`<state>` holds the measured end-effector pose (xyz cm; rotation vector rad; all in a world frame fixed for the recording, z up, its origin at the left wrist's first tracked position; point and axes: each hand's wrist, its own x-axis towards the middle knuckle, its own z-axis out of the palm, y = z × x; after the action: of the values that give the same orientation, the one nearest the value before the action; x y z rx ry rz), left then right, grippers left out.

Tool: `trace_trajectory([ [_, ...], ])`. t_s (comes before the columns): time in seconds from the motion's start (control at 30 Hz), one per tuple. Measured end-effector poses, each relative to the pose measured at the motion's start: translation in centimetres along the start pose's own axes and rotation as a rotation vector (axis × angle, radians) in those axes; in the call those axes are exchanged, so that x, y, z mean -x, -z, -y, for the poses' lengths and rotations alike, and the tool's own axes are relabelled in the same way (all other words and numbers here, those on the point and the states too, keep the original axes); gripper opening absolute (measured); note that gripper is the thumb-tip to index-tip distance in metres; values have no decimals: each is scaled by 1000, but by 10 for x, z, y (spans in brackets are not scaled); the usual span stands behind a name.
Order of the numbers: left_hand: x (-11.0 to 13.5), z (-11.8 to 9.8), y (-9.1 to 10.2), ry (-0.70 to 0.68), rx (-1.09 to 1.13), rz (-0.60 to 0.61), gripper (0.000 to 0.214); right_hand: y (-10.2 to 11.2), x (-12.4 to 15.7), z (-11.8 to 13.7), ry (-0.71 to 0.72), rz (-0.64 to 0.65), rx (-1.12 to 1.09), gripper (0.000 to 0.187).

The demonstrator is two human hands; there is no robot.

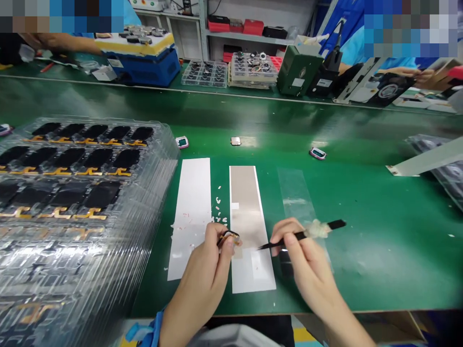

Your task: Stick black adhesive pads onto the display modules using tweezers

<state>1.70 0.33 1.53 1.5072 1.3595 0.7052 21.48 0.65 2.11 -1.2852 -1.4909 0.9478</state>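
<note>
At a green-matted electronics bench, the left hand (200, 274) pinches a small dark part with a gold flex tail (228, 238) between thumb and fingers, while the right hand (307, 262) closes on black tweezers (300, 235), their tips just beside it over a tan film strip (244, 202). A white backing strip (190, 193) lies at 9 o'clock from the part, and stacked clear trays (159, 149) of black display panels (68, 159) sit farther out at 9 o'clock. Small pink-rimmed modules (182, 142) dot the green mat (365, 270) at 12 o'clock.

Bare left hand (200, 279), bare right hand (311, 272); folded blue cuff (144, 328) near left wrist, lighter blue edge.
</note>
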Motion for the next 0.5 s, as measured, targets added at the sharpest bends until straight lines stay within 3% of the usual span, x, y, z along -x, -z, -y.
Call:
trace_trajectory([
  [0.17,-2,-1,1,-22,-114,71,14,-29,30,-25,-67,-60,-131,8],
  [0.3,-5,-1,0,-56,-153,69,12,-37,35,-32,-136,-135,-54,11],
  [0.5,-5,1,1,-75,-194,57,11,-35,36,-28,-184,-119,-46,11],
])
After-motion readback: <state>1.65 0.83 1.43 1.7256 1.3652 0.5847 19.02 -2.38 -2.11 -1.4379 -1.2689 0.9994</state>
